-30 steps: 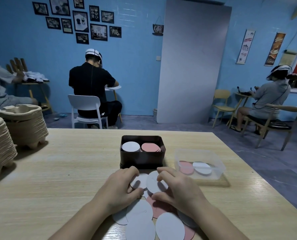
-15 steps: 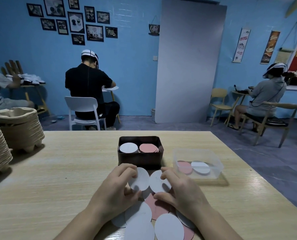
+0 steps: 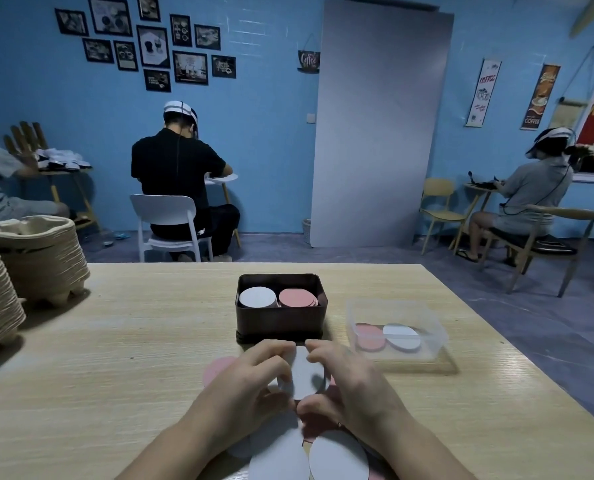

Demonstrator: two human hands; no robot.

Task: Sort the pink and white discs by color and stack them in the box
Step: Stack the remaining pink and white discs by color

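Left hand (image 3: 250, 386) and right hand (image 3: 351, 386) both pinch one white disc (image 3: 304, 375) by its edges. Box (image 3: 281, 323) sits just beyond the fingertips, dead ahead. Its white stack (image 3: 257, 297) lies on the left, nearer the left hand.

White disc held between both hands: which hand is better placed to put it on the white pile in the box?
Probably the left hand: it pinches the white disc too, and the white pile sits in the left half of the box, nearer it.
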